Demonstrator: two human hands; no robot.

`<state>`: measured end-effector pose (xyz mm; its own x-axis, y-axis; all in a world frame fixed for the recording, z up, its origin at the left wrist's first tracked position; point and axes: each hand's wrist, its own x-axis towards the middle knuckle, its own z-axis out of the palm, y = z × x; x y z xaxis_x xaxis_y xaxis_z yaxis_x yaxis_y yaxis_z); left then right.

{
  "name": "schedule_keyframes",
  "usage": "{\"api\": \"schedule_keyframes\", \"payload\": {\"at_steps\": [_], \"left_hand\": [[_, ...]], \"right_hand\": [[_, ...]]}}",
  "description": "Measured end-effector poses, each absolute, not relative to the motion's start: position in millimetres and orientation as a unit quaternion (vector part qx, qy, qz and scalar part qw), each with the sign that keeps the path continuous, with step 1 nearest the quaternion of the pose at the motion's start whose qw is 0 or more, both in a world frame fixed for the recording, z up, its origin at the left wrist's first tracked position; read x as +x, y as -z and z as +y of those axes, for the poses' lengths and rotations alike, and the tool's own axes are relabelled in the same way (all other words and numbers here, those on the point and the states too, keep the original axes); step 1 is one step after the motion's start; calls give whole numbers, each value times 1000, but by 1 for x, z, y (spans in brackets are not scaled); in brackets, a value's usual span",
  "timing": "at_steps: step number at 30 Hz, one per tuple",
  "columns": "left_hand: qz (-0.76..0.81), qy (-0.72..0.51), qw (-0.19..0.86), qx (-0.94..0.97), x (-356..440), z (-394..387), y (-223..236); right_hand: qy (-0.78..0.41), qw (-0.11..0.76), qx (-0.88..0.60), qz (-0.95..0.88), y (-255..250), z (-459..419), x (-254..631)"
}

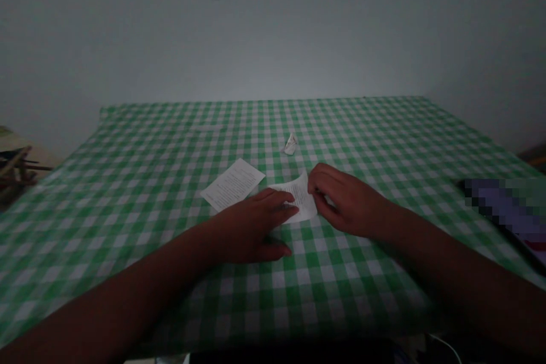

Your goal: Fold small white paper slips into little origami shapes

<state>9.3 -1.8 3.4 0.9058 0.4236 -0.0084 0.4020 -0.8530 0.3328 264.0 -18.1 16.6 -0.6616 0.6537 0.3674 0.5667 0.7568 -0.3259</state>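
A small printed paper slip (301,198) lies at the middle of a table covered with a green and white checked cloth (170,142). My left hand (251,230) rests flat on the slip's left part, fingers stretched out and pressing it down. My right hand (341,199) pinches the slip's right edge between curled fingers and lifts it slightly. A second printed sheet (232,183) lies flat just left of my left hand. A small crumpled or folded bit of paper (290,144) sits farther back.
A pale wall (273,28) stands behind the table. A dark flat object with a blurred patch (507,207) lies at the table's right edge. Wooden furniture (15,168) shows beyond the left edge. A white cable (446,347) peeks out at the bottom.
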Motion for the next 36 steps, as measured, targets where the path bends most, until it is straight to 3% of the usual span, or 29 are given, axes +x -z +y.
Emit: {"api": "schedule_keyframes", "payload": {"at_steps": [7,14,21,36], "left_hand": [[182,-50,172,967,8,3,-1],[168,-119,236,950,3,14,-5],[264,-149,156,940,2,25,4],[304,-155,178,923,4,24,5]], "right_hand": [[-120,266,-266,-919,-11,-16,262],[-162,243,-249,-923,-5,-13,262],[-179,241,-224,-927,1,-14,258],[-203,242,-228,-921,11,-20,247]]}}
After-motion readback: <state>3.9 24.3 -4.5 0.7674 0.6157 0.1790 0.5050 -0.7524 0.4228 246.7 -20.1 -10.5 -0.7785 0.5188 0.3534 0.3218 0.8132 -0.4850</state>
